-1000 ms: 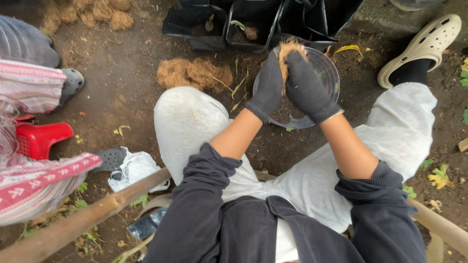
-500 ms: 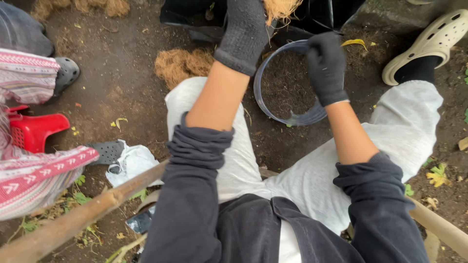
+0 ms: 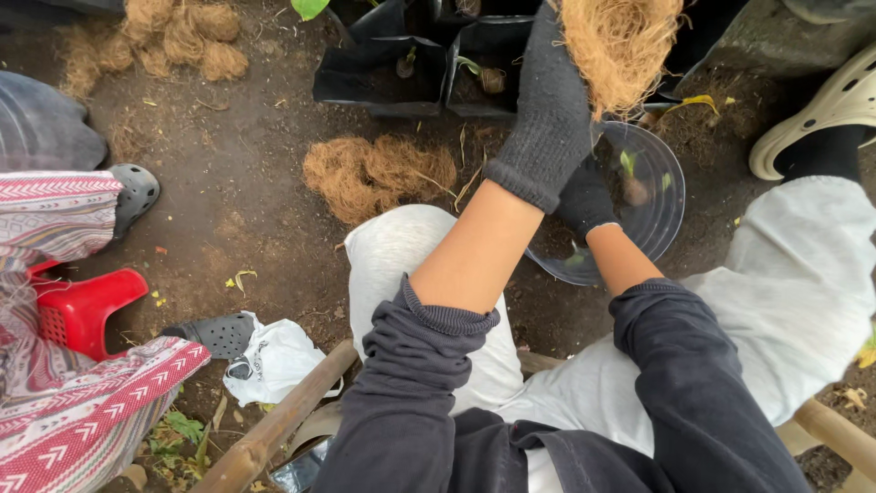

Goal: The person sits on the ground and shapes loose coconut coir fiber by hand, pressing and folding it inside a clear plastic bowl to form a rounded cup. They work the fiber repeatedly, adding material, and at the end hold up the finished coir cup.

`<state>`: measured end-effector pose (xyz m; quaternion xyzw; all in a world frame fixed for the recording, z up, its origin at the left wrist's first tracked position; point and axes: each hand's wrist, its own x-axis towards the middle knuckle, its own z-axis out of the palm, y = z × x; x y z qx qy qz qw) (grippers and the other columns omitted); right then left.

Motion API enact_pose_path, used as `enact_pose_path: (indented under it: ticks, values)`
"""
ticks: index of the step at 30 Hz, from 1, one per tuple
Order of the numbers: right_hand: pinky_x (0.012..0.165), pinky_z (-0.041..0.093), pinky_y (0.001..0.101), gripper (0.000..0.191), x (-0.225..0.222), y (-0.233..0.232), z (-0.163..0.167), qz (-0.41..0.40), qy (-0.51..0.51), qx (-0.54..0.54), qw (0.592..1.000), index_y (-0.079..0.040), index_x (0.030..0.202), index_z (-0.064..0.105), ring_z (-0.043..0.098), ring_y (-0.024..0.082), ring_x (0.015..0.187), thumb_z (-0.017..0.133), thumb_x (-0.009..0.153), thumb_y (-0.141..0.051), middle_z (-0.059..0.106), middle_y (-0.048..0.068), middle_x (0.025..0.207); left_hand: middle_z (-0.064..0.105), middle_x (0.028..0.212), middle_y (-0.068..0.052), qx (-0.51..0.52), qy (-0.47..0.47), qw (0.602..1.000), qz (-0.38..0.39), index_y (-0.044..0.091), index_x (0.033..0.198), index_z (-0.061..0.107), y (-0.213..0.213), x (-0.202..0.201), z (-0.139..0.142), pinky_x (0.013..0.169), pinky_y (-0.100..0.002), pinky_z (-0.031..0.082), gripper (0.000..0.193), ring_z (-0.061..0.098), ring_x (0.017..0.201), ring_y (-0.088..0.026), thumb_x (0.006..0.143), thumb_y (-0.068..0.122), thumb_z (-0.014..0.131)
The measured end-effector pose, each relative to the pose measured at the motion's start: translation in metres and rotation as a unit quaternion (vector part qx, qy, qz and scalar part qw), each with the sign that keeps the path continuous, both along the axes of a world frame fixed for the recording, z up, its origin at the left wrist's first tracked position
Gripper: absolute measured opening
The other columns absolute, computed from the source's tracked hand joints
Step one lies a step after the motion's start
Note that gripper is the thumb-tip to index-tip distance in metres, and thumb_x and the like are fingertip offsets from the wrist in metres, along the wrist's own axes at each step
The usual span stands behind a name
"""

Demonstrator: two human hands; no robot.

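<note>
- Brown coconut fibre tuft [image 3: 620, 50] sits high near the top edge, pinched in the gloved left hand [image 3: 552, 119], fingers pressed together.
- Gloved right hand [image 3: 586, 196] rests in a clear planting bag [image 3: 662, 215]; fingers hidden, grip unclear.
- Fibre looks light, soft, sheddable; best gripped in a bunch.
- Black nursery bags [image 3: 401, 68] crowd ahead; bare soil ground [image 3: 237, 219] lies leftward.

Fibre pile [image 3: 379, 175] lies left of the pot [image 3: 652, 205], planting bags [image 3: 429, 59] behind

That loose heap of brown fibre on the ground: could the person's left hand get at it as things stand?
Probably yes, but not freely: the left hand is raised and already full of coconut fibre. The fibre heap lies on open soil just left of that arm, nothing covering it.
</note>
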<state>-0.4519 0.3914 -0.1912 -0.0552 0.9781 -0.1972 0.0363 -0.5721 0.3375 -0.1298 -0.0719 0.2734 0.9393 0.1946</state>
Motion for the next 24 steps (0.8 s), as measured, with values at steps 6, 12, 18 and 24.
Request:
enact_pose_path:
  ticks: [6,12,18,24]
  values:
    - [0.115,0.039,0.046,0.051,0.014,-0.008,-0.024,-0.093,-0.133,-0.148,0.976,-0.002,0.137,0.06,0.049,0.044,0.136,0.061,0.099,-0.035,0.056,0.024,0.147,0.061,0.128,-0.019,-0.224,0.082,0.971,-0.034,-0.004,0.135,0.053,0.009,0.01,-0.033,0.091,-0.04,0.061,0.044,0.064,0.109,-0.027,0.116,0.033,0.038]
    - [0.111,0.043,0.0477,0.044,0.025,-0.019,-0.019,-0.09,-0.135,-0.182,0.97,-0.002,0.132,0.062,0.054,0.044,0.131,0.058,0.1,-0.031,0.059,0.024,0.142,0.064,0.104,-0.018,-0.254,0.062,0.964,-0.048,-0.005,0.111,0.059,0.005,0.012,-0.041,0.07,-0.038,0.06,0.038,0.064,0.082,-0.024,0.112,0.028,0.04]
    - [0.106,0.042,0.0506,0.044,0.023,-0.03,-0.022,-0.002,-0.055,-0.162,0.985,0.004,0.135,0.06,0.054,0.05,0.127,0.057,0.102,-0.025,0.057,0.032,0.141,0.062,0.101,-0.018,-0.222,0.028,0.973,-0.055,-0.004,0.109,0.058,-0.009,0.012,-0.035,0.066,-0.038,0.059,0.04,0.061,0.077,-0.024,0.113,0.03,0.038]
    - [0.094,0.052,0.0489,0.046,0.023,-0.015,-0.025,0.029,-0.157,0.036,0.987,-0.003,0.118,0.068,0.065,0.042,0.108,0.07,0.083,-0.033,0.068,0.022,0.119,0.061,0.098,-0.013,-0.208,-0.033,0.976,-0.062,0.001,0.107,0.058,-0.002,0.015,-0.042,0.067,-0.033,0.058,0.035,0.062,0.078,-0.019,0.109,0.029,0.037]
